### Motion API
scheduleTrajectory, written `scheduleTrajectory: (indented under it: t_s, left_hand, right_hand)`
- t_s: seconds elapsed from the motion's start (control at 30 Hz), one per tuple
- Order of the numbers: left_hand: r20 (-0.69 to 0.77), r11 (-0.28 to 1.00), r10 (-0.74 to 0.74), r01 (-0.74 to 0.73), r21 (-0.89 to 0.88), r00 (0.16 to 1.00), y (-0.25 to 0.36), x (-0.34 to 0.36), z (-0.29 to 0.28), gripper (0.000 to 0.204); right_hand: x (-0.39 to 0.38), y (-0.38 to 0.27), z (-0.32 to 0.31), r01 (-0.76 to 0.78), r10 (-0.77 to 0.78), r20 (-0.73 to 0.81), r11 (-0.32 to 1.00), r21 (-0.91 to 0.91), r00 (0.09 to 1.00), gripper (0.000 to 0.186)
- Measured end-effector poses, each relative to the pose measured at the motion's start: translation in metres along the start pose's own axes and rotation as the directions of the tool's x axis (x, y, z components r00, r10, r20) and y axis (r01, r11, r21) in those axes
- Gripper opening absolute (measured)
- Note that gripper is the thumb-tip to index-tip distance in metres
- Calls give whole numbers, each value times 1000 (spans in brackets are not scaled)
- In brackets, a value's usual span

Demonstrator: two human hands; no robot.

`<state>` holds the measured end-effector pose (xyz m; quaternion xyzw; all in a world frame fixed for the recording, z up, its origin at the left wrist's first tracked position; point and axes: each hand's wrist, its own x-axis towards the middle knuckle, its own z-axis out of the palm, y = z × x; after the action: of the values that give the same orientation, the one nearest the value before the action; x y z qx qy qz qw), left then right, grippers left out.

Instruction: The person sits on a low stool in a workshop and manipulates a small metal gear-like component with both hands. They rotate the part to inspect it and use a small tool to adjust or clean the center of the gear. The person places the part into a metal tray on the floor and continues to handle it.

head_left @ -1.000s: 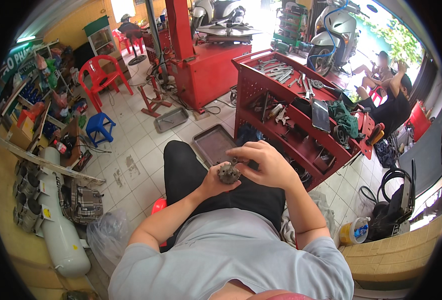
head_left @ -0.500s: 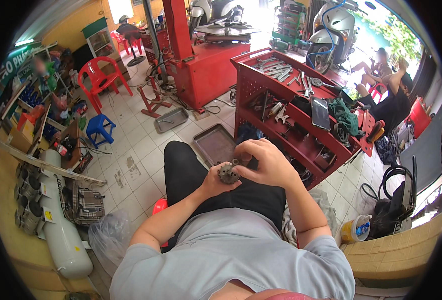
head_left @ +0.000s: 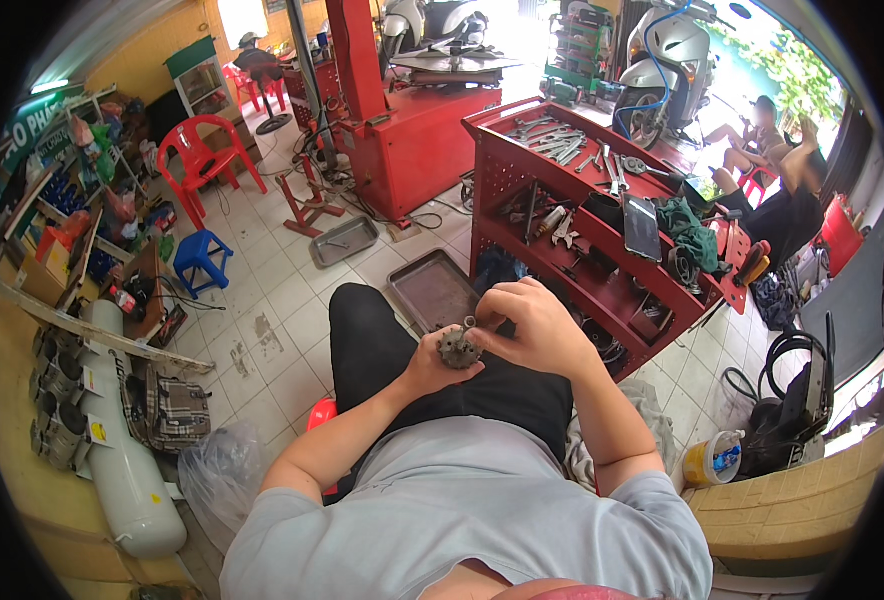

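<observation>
Above my lap, my left hand is wrapped round a grey, round metal part with a toothed or notched rim. The part's end face is turned up toward me, and my palm hides its lower side. From the right, my right hand reaches over it with curled fingers. A small metal ring shows between the tips of its thumb and forefinger, just beyond the toothed part. The thumb lies close against the part's edge; whether it presses on it, I cannot tell.
A red tool cart with wrenches and a tablet stands close at the right. Beyond my knees lie two metal trays on the tiled floor. A blue stool and red chair are at the left. People sit at the far right.
My right forefinger and thumb have shifted slightly at the edge of the toothed part, and the small ring has moved a little. My left hand keeps its hold.
</observation>
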<state>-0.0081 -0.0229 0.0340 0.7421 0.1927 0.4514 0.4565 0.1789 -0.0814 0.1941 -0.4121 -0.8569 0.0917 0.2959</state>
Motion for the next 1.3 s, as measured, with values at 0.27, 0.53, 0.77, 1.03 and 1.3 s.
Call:
scheduleTrajectory:
  t_s: [0.27,0.53,0.77,1.03,1.3]
  left_hand:
    - [18,999,-27,26,24,999,1,-1,-1,31]
    - [21,999,-28,28,21,999,0,-1,0,32]
    - [36,997,-38,36,66,999,-4,-2,-4,33]
    - [22,1000,-1,1,29,1000,-2,-2,-1,33]
    - [63,998,-69,68,14,996,-6,-4,-5,35]
  right_hand:
    - [1,0,1,26,-26,-17,999,40,1000,24]
    - [0,2,2,76,-73,-49,995,58,996,21]
    - [1,-2,2,57,-51,-72,994,93,996,19]
    - [1,-2,0,38,-29,-68,991,131,997,25]
    - [1,-7,-1,-3,13,-87,994,113,996,27]
